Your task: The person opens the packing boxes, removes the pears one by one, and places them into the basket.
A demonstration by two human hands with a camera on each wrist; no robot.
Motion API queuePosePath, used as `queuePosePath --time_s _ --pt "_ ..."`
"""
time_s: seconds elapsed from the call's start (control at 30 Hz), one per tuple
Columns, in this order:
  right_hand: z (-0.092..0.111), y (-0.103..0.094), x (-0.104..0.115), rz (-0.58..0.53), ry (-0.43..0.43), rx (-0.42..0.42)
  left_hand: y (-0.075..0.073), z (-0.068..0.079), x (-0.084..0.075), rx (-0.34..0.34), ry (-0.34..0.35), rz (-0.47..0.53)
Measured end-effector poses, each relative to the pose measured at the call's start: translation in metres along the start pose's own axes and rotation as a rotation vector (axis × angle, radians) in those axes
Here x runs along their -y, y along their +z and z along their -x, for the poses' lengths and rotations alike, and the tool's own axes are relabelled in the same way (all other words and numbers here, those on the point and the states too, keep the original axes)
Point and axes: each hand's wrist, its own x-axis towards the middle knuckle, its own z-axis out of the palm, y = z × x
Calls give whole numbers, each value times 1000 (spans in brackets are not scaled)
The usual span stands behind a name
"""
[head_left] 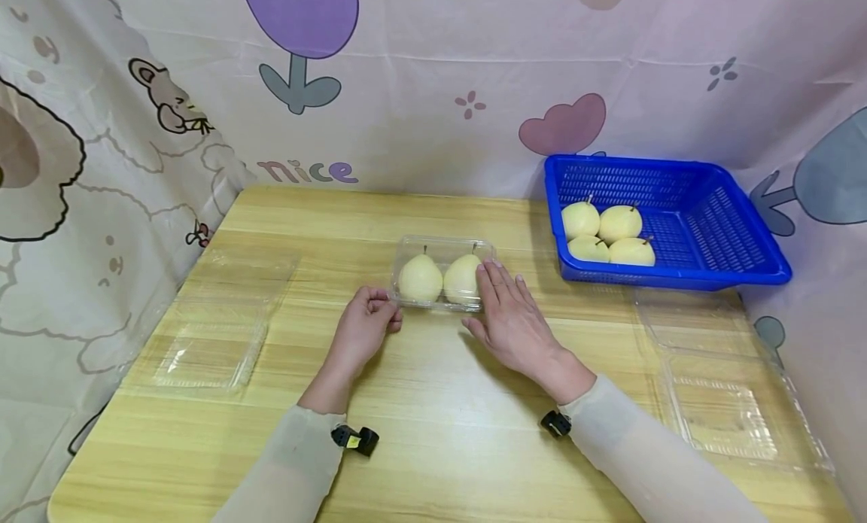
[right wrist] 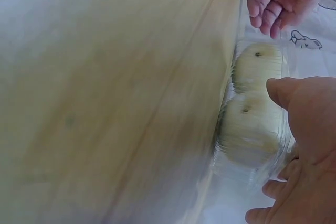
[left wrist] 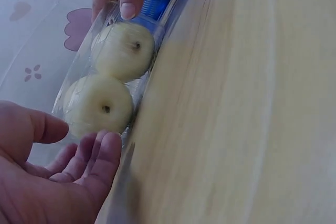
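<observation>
A clear plastic clamshell box (head_left: 443, 306) with two pale yellow pears (head_left: 420, 279) inside stands mid-table, its lid down over them. The right hand (head_left: 515, 323) lies with straight fingers against the box's right end, thumb toward the front. At the front left corner is the left hand (head_left: 366, 320), its fingers loosely bent. In the left wrist view, the left hand (left wrist: 68, 166) has a gap between thumb and fingers beside the nearer pear (left wrist: 100, 106). Whether its fingertips touch the plastic I cannot tell. The right wrist view shows the right hand (right wrist: 310, 140) spread alongside the box.
A blue plastic basket (head_left: 718, 214) at the back right holds several pears (head_left: 619, 223). One open clear box (head_left: 210, 342) lies on the left of the wooden table (head_left: 433, 448), and another open clear box (head_left: 738, 410) on the right. A printed curtain (head_left: 433, 71) hangs behind.
</observation>
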Motion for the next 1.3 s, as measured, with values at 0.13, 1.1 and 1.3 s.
queuePosePath --time_s 0.13,1.1,1.3 --pt "0 0 1 -7 6 8 4 0 4 27 -58 165" --pt "1 2 3 2 3 -1 48 5 13 119 -83 466" --pt "0 3 3 -2 1 1 59 5 12 139 -76 466"
